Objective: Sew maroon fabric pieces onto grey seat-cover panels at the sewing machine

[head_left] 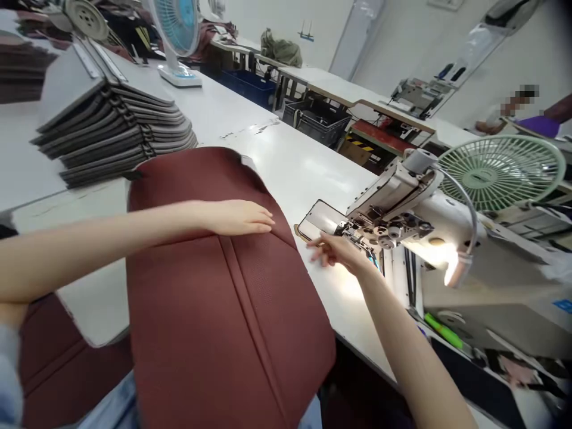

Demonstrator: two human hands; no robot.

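A dark red seat cover panel [192,316] with stitched seams lies over the front edge of the white table and across my lap. My left hand [241,217] rests flat on its upper part, fingers stretched out toward the right. Off the panel's right side, my right hand [335,250] hovers with loosely spread fingers beside a smartphone [320,217] and the sewing machine [393,208]. Nothing shows in either hand. The machine's lamp [456,269] lights the table under my right wrist.
Folded grey panels [125,125] are stacked at the left. Behind them stands a blue and white fan [179,36]; a green fan [500,170] is at the right. A grey crate [317,119] sits under the far bench. Another person [513,113] is at the far right.
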